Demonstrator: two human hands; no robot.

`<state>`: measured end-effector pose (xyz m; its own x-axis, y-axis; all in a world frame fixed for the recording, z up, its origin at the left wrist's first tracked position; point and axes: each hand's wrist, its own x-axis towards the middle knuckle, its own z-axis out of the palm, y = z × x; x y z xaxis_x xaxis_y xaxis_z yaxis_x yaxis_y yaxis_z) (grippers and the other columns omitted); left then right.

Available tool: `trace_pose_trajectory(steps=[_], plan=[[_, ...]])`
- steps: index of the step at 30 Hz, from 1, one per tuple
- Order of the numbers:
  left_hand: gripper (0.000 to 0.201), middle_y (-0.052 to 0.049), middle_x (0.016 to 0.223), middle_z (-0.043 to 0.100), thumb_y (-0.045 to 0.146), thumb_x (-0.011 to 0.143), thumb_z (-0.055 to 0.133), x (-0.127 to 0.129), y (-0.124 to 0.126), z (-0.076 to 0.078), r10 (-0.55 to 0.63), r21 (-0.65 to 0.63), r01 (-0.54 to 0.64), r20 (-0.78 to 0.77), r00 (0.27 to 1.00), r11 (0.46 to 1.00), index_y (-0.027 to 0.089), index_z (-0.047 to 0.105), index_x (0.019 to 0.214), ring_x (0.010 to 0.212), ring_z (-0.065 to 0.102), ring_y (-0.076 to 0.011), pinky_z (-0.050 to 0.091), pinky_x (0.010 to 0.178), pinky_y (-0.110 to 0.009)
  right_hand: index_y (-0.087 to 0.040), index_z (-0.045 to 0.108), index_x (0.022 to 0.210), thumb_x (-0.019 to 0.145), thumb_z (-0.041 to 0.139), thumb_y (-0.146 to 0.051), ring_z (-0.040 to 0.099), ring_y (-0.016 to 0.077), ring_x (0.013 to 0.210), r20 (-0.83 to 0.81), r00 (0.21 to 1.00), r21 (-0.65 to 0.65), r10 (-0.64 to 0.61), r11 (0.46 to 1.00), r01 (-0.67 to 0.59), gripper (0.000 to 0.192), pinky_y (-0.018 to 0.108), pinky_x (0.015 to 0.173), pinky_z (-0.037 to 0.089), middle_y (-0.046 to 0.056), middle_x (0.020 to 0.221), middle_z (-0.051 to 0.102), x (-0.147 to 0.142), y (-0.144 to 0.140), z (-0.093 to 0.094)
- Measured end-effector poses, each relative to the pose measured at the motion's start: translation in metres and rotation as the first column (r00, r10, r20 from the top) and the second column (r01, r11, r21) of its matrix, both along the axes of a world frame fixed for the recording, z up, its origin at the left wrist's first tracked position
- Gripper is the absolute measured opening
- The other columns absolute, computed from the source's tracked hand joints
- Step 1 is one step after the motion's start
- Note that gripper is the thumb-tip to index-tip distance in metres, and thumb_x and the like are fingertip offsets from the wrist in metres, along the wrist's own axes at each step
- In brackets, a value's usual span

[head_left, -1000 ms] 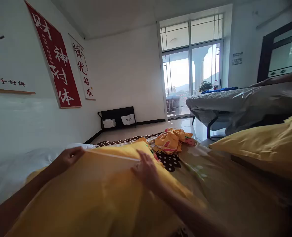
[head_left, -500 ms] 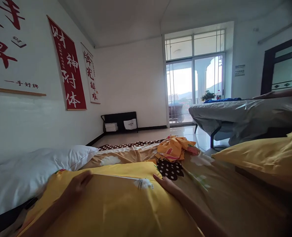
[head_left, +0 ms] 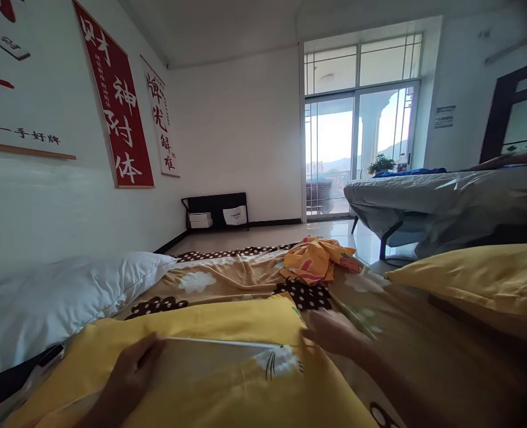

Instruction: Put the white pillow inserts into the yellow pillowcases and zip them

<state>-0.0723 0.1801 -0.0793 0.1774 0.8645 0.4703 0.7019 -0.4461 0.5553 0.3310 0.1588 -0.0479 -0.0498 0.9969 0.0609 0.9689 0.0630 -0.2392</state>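
From the head camera, a yellow pillow [head_left: 210, 368] lies on the bed [head_left: 423, 356], close to the near edge, right under the person. Along its top runs a pale straight line, the open edge of the pillow case [head_left: 218, 343]. That edge goes from left to right, so the pillow's long side lies across the bed, and the open edge faces away from the person, toward the far end of the bed.

The left hand [head_left: 132, 371] rests at the left end of that edge. Its fingers curl down onto the cloth, as if pinching it, but I cannot tell how tight they are. The right hand [head_left: 334, 333] is at the right end. It is blurry, and its fingers look flat and a bit spread on the cloth. Each hand sits at one end, which would pull the edge straight and flat between them.

A white pillow [head_left: 67, 297] lies by the left edge of the bed, next to the wall. Another yellow pillow [head_left: 477, 279] sits on the right side. A crumpled orange cloth [head_left: 312, 258] lies near the far end of the bed, well apart from the hands.
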Motion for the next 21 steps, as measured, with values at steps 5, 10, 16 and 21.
trace_pose_trajectory(steps=[5,10,16,21], plan=[[0.04,0.0,0.059,0.055,0.045,0.09,0.039,-0.004,-0.002,0.022,-0.003,0.233,0.035,-0.135,0.991,0.972,0.019,0.05,0.062,0.058,0.05,-0.0143,0.041,0.057,-0.023,-0.016,0.043,0.138,0.077,0.056,-0.045,0.052,0.0284,0.116,-0.069,0.916,0.169,0.395,0.91,-0.38,0.069,0.039,0.095,0.037,0.014,0.132,0.055,-0.078,-0.006,0.021],[0.017,-0.007,0.089,0.064,0.024,0.088,0.043,0.03,-0.042,0.035,-0.004,0.542,0.216,-0.366,0.931,0.812,0.024,0.06,0.087,0.09,0.056,-0.0219,0.042,0.084,-0.037,-0.019,0.061,0.114,0.074,0.05,-0.017,0.056,0.0225,0.107,-0.058,0.969,0.28,0.242,0.935,-0.217,0.042,0.033,0.088,0.037,0.007,0.112,0.067,-0.107,0.02,-0.002],[0.033,-0.014,0.126,0.056,0.023,0.089,0.038,0.117,-0.055,0.021,-0.366,0.071,0.492,-0.578,0.729,0.867,0.016,0.054,0.118,0.116,0.052,-0.0241,0.044,0.098,-0.037,-0.019,0.069,0.081,0.075,0.046,-0.012,0.063,0.0212,0.092,0.098,0.995,0.355,0.03,0.933,-0.063,0.024,0.03,0.078,0.036,0.007,0.093,0.071,-0.079,0.03,0.023],[0.056,-0.016,0.144,0.04,0.03,0.091,0.036,0.135,-0.048,0.007,-0.378,-0.085,0.405,-0.569,0.73,0.91,0.014,0.029,0.145,0.131,0.039,-0.031,0.033,0.107,-0.052,-0.022,0.068,0.087,0.075,0.043,-0.01,0.062,0.0196,0.092,0.122,0.992,0.405,0.02,0.912,-0.068,0.031,0.029,0.077,0.035,0.004,0.096,0.07,-0.076,0.014,0.037]])
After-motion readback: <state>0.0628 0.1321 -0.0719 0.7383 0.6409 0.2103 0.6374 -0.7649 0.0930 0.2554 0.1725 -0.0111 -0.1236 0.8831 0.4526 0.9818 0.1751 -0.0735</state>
